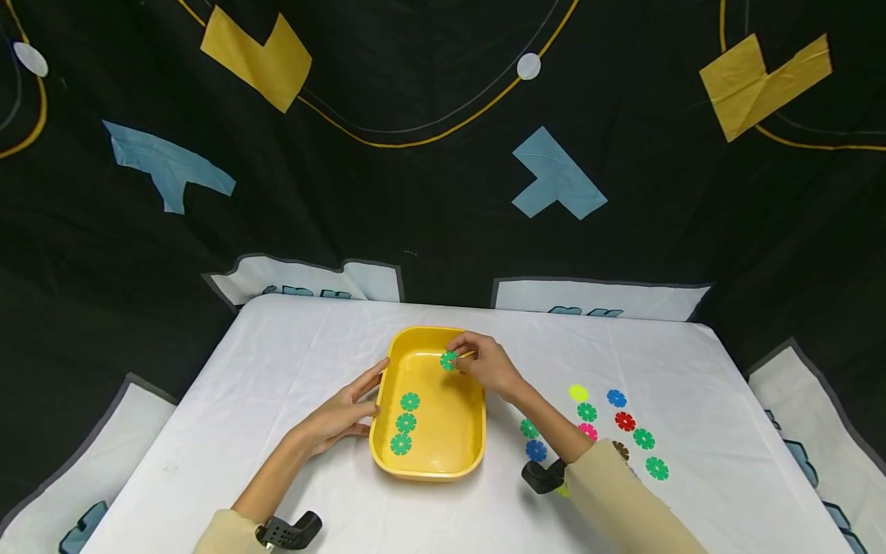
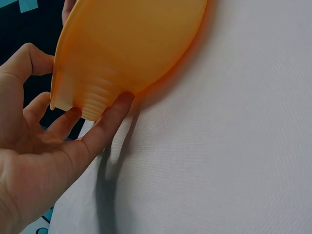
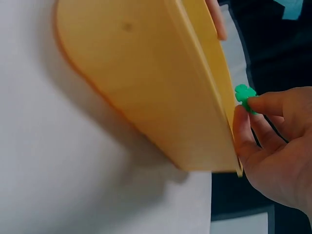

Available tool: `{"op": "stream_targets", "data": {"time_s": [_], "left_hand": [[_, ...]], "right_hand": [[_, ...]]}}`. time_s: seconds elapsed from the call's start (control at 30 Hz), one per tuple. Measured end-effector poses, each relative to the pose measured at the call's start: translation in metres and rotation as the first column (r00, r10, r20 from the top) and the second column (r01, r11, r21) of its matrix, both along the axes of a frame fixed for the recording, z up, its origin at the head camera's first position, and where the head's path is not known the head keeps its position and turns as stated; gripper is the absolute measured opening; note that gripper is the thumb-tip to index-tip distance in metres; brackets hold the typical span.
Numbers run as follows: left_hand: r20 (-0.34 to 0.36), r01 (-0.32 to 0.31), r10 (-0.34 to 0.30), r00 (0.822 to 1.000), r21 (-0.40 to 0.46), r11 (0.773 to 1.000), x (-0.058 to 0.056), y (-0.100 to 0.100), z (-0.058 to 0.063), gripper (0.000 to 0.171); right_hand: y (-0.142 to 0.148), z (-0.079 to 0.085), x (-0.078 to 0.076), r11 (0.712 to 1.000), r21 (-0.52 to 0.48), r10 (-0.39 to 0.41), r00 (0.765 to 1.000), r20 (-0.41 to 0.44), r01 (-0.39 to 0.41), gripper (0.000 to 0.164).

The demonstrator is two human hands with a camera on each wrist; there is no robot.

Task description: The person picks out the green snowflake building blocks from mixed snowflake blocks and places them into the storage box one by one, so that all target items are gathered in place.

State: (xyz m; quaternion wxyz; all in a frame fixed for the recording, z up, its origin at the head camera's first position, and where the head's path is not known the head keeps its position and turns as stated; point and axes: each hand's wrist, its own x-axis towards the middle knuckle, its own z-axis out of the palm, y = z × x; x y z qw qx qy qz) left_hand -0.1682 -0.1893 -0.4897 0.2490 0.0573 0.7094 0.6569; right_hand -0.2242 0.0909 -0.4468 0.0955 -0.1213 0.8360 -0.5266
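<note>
A yellow tray (image 1: 443, 431) stands on the white-covered table, its long side running away from me. My left hand (image 1: 339, 417) rests against its left wall, fingers spread; in the left wrist view the fingertips (image 2: 127, 97) touch the outer side. Over the tray's far right corner, my right hand (image 1: 487, 363) pinches a green notched disc (image 1: 448, 360) between thumb and fingers. The same disc (image 3: 243, 92) shows in the right wrist view, beside the rim. Three more green notched discs (image 1: 405, 422) lie in a column on the left of the tray floor.
Right of the tray, several loose discs lie on the table, among them a red disc (image 1: 625, 421), a blue disc (image 1: 616, 398), a yellow disc (image 1: 577, 393) and a green disc (image 1: 657, 468). My right forearm hides some. A black curtain (image 1: 443, 223) hangs behind.
</note>
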Motion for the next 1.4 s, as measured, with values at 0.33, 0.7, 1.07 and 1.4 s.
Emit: {"op": "stream_targets", "data": {"time_s": [0.33,0.7,1.07,1.4], "left_hand": [[0.018,0.007,-0.008,1.000,0.005,1.000,-0.002,0.001,-0.001,0.085],[0.015,0.004,-0.004,1.000,-0.002,1.000,-0.001,0.000,0.001,0.085],[0.013,0.005,-0.005,1.000,-0.013,1.000,0.000,-0.001,0.001,0.084],[0.016,0.005,-0.005,1.000,0.000,1.000,-0.001,-0.002,-0.001,0.085]], "right_hand": [[-0.033,-0.013,-0.007,0.990,0.128,0.056,0.998,-0.022,-0.053,0.024],[-0.050,-0.032,-0.009,0.980,0.195,0.047,0.999,0.010,-0.048,0.026],[-0.056,-0.039,-0.007,0.961,0.271,0.074,0.997,-0.037,-0.062,0.024],[-0.063,-0.040,-0.006,0.952,0.296,0.104,0.992,-0.069,-0.080,0.025]]}}
